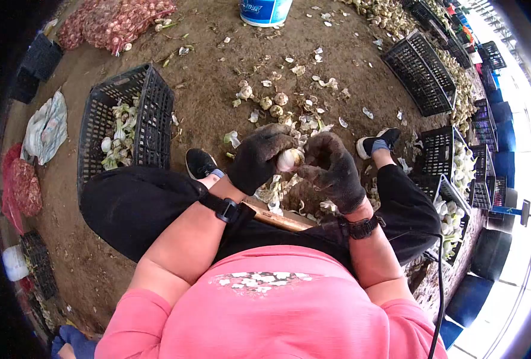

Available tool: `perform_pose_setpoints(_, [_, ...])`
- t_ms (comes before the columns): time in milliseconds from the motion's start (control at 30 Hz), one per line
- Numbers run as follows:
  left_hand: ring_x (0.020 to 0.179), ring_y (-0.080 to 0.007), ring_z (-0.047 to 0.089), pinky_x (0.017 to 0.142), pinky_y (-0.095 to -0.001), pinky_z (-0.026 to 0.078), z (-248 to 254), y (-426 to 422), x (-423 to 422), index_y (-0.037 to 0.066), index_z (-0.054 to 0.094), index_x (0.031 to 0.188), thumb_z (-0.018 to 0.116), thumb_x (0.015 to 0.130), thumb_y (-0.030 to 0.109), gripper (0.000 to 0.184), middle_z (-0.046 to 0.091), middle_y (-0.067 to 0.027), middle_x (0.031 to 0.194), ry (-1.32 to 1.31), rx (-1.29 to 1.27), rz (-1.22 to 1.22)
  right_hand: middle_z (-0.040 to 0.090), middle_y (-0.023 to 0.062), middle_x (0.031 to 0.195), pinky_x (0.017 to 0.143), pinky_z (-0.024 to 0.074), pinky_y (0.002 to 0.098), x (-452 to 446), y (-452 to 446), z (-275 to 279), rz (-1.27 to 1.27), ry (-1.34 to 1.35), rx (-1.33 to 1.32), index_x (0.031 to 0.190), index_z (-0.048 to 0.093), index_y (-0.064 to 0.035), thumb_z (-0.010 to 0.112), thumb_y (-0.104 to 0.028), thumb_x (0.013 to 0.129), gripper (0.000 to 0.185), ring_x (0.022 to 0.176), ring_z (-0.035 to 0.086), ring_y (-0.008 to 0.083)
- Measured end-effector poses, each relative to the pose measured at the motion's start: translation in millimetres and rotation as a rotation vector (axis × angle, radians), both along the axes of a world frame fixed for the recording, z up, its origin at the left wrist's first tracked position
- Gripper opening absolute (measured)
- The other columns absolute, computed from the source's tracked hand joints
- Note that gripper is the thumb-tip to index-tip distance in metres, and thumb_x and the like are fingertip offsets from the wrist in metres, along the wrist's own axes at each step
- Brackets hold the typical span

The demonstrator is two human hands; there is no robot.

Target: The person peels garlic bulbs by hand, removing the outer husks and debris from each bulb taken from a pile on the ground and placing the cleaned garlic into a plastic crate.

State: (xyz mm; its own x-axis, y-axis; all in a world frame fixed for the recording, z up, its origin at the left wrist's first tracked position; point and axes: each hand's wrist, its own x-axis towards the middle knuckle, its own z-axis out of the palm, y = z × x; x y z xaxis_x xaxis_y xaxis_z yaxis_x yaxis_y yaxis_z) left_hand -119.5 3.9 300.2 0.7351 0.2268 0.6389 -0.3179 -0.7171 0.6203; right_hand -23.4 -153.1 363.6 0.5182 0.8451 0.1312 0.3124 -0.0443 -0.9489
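Both of my hands wear dark, dirty gloves and meet above the gap between my knees. My left hand (258,157) has its fingers closed round a whitish garlic bulb (289,160). On the bulb's other side is my right hand (332,170), its fingers curled with thumb and fingertips near the bulb; whether they pinch a bit of skin is too small to tell. Loose peelings (272,194) lie below the hands. A few more bulbs (275,110) rest on the dirt floor just beyond them.
A black crate (158,119) holding garlic stands at the left. Crates with trimmed garlic (451,218) are at the right, another black crate (418,72) at upper right. A blue-white bucket (265,11) and red net sacks (113,24) stand farther off.
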Motion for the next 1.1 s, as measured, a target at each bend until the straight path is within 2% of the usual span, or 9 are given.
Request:
perform_pose_setpoints(67, [0.093, -0.0325, 0.06, 0.082, -0.0382, 0.049, 1.6, -2.2, -1.7, 0.007, 0.063, 0.097, 0.075, 0.065, 0.02, 0.037, 0.062, -0.0142, 0.099, -0.013, 0.01, 0.002, 0.058, 0.0101, 0.083, 0.067, 0.0454, 0.0323, -5.1, 0.9, 6.7, -0.083, 0.237, 0.009, 0.09, 0.06, -0.0052, 0.071, -0.01, 0.065, 0.028, 0.074, 0.057, 0.0269])
perform_pose_setpoints(133, [0.089, -0.033, 0.06, 0.079, -0.0374, 0.049, 4.9, -4.9, -2.8, 0.007, 0.062, 0.097, 0.077, 0.064, 0.019, 0.039, 0.061, -0.0144, 0.096, -0.049, -0.043, 0.019, 0.057, 0.0099, 0.084, 0.066, 0.0451, 0.0319, -0.3, 0.9, 8.6, 0.05, -0.255, -0.099, 0.091, 0.06, -0.0061, 0.072, -0.013, 0.067, 0.028, 0.075, 0.057, 0.0245])
perform_pose_setpoints(333, [0.083, -0.0332, 0.059, 0.073, -0.0374, 0.048, -0.9, 2.7, -5.1, 0.004, 0.058, 0.089, 0.074, 0.065, 0.01, 0.03, 0.059, -0.0149, 0.088, 0.006, -0.17, -0.086, 0.056, 0.0097, 0.078, 0.063, 0.0441, 0.0323, 2.7, -5.5, -3.6, 0.114, -0.429, -0.234, 0.089, 0.06, -0.006, 0.074, -0.015, 0.068, 0.027, 0.07, 0.055, 0.0208])
perform_pose_setpoints(533, [0.081, -0.0327, 0.059, 0.072, -0.0355, 0.048, 2.3, -2.1, -3.9, 0.003, 0.056, 0.085, 0.068, 0.065, 0.003, 0.023, 0.059, -0.0144, 0.086, -0.047, -0.187, -0.03, 0.058, 0.0102, 0.07, 0.061, 0.0464, 0.0334, -14.5, -0.9, 12.8, -0.104, 0.135, 0.002, 0.082, 0.061, -0.0047, 0.069, -0.016, 0.073, 0.016, 0.065, 0.058, 0.0262])
perform_pose_setpoints(700, [0.079, -0.0217, 0.061, 0.073, -0.032, 0.049, -13.0, -1.5, -4.8, 0.004, 0.058, 0.086, 0.062, 0.074, 0.003, 0.012, 0.062, -0.0098, 0.084, 0.111, -0.408, 0.039, 0.062, 0.0136, 0.079, 0.065, 0.0489, 0.0353, -6.8, -7.2, -5.3, 0.093, -0.159, -0.132, 0.084, 0.062, -0.0054, 0.068, -0.015, 0.074, 0.015, 0.073, 0.061, 0.0314])
perform_pose_setpoints(767, [0.081, -0.0115, 0.059, 0.077, -0.0286, 0.049, -20.7, -0.4, -2.5, 0.004, 0.058, 0.088, 0.055, 0.083, 0.002, 0.007, 0.064, -0.0044, 0.086, 0.222, -0.92, 0.11, 0.063, 0.016, 0.083, 0.068, 0.0493, 0.0368, -15.4, -9.6, -18.5, 0.419, -0.234, -0.296, 0.087, 0.063, -0.0059, 0.064, -0.018, 0.078, 0.015, 0.077, 0.061, 0.0333])
perform_pose_setpoints(900, [0.081, -0.0107, 0.059, 0.077, -0.0279, 0.05, -23.5, 1.7, 1.0, 0.005, 0.059, 0.09, 0.057, 0.081, 0.0, 0.011, 0.064, -0.0035, 0.086, 0.132, -0.949, 0.04, 0.063, 0.0086, 0.076, 0.061, 0.0457, 0.0285, 3.1, -9.8, -40.5, 0.546, -0.613, -0.955, 0.082, 0.063, -0.0041, 0.058, -0.004, 0.079, 0.006, 0.068, 0.06, 0.0166])
perform_pose_setpoints(967, [0.082, -0.0106, 0.059, 0.077, -0.0275, 0.049, -22.0, -1.6, 2.1, 0.005, 0.059, 0.09, 0.059, 0.079, -0.001, 0.013, 0.063, -0.0032, 0.087, 0.066, -0.818, 0.018, 0.064, 0.0177, 0.083, 0.071, 0.05, 0.0375, 15.6, -12.3, -37.6, -0.097, -0.304, -0.447, 0.088, 0.065, -0.0059, 0.059, -0.022, 0.083, 0.018, 0.081, 0.063, 0.0326])
perform_pose_setpoints(1100, [0.079, -0.0115, 0.059, 0.074, -0.0272, 0.049, -36.9, -1.4, 8.6, 0.004, 0.06, 0.087, 0.06, 0.075, -0.006, 0.016, 0.063, -0.0043, 0.083, 0.24, -0.809, -0.029, 0.061, 0.0061, 0.086, 0.07, 0.0502, 0.028, 10.9, -0.1, -9.1, -0.044, 0.524, -0.038, 0.094, 0.061, 0.0001, 0.064, -0.009, 0.082, 0.015, 0.083, 0.061, 0.0143])
